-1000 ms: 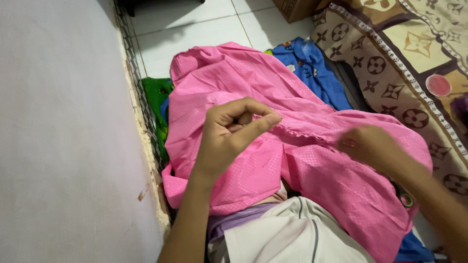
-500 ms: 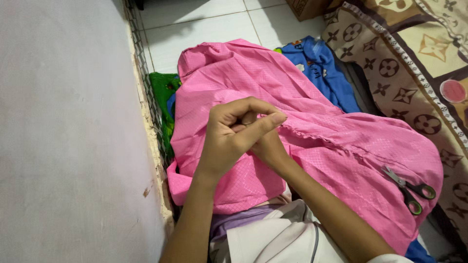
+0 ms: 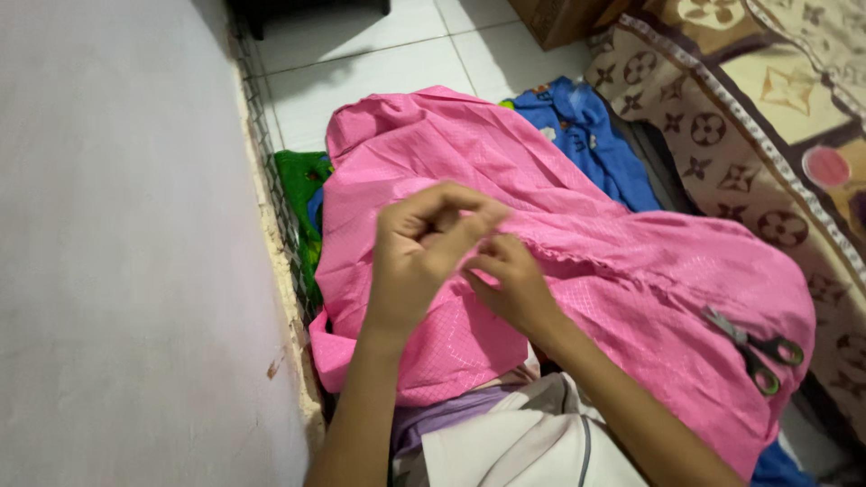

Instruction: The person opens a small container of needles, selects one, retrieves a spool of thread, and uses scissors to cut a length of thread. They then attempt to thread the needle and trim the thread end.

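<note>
A large pink cloth (image 3: 577,207) lies spread over my lap. My left hand (image 3: 422,252) is raised over its middle with fingers pinched together at a fold of the fabric. My right hand (image 3: 510,281) meets it from the right, fingertips closed on the same spot of pink cloth. Whether a needle or thread sits between the fingers is too small to tell. A pair of scissors with dark handles (image 3: 756,350) lies on the cloth at the right, apart from both hands.
A pale wall (image 3: 117,271) runs along the left. Blue cloth (image 3: 586,135) and green cloth (image 3: 298,180) poke out from under the pink one on the white tiled floor (image 3: 361,63). A brown patterned mat (image 3: 749,99) with a small pink lid (image 3: 825,167) lies at the right.
My right hand has moved from the cloth's right side to the middle and joined the left hand. The scissors, covered before, now show on the cloth.
</note>
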